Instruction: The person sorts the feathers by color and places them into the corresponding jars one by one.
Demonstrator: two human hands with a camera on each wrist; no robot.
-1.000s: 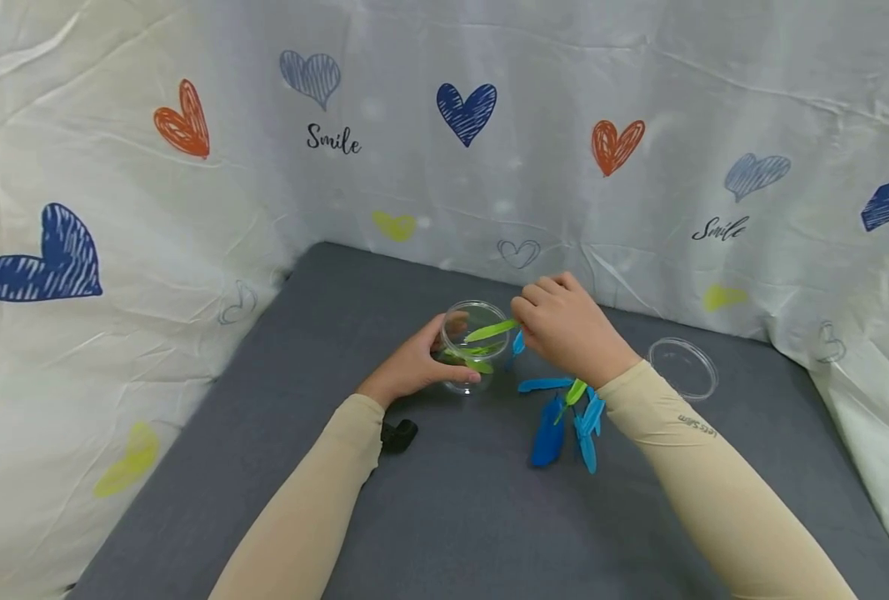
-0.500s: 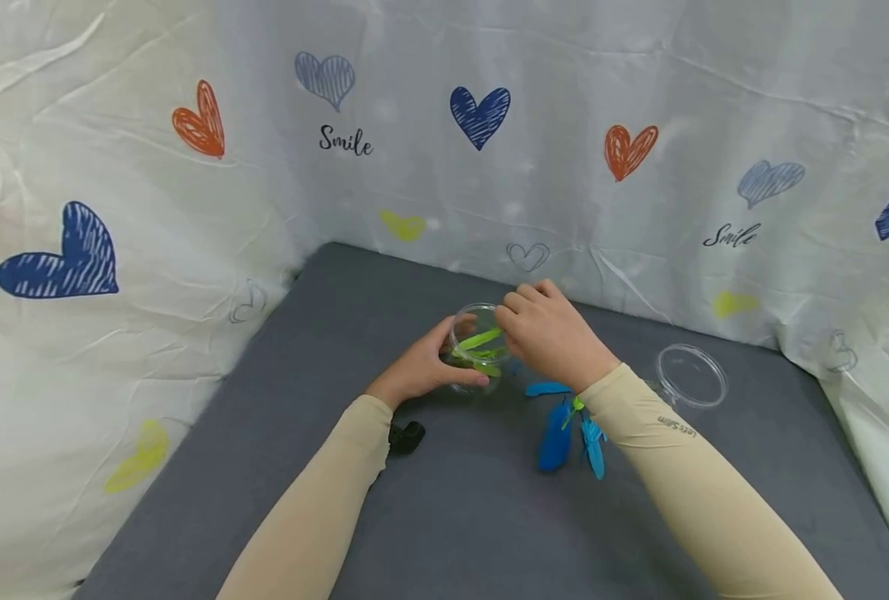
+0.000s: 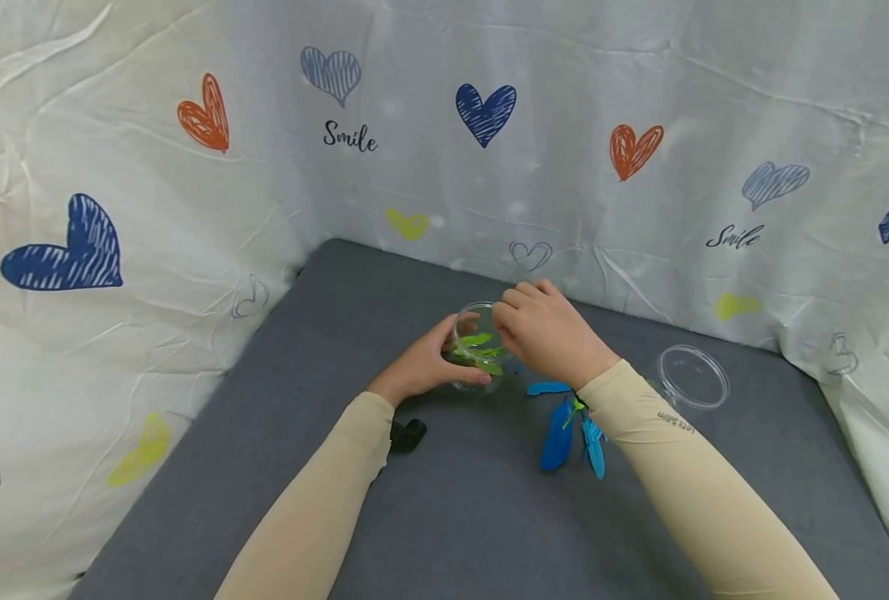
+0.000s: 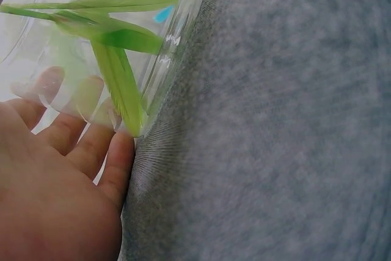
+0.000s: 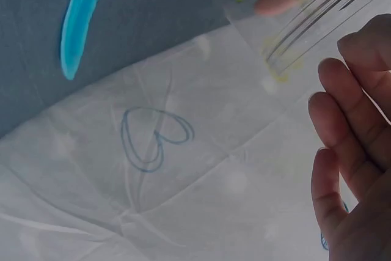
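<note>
A clear jar (image 3: 477, 385) holds several green feathers (image 4: 116, 71); its mouth faces up in the head view. The left hand (image 3: 425, 367) grips the jar's side, its fingers behind the wall in the left wrist view. Over the right part of the rim is the right hand (image 3: 549, 333), fingers loosely bent beside the jar (image 5: 330, 19) in the right wrist view, with no feather visible in them; the thumb is hidden. Blue feathers (image 3: 556, 437) and a bit of green lie on the table, partly behind the right forearm.
A clear round lid (image 3: 693, 377) lies right of the right forearm. A small black object (image 3: 408, 436) sits beside the left wrist. The grey table (image 3: 444, 517) meets a white cloth (image 3: 414, 167) printed with hearts along its back and sides.
The right hand has moved slightly left and down over the jar. The green feather that it held has gone down into the jar, out of its fingers. The view has shifted a little.
</note>
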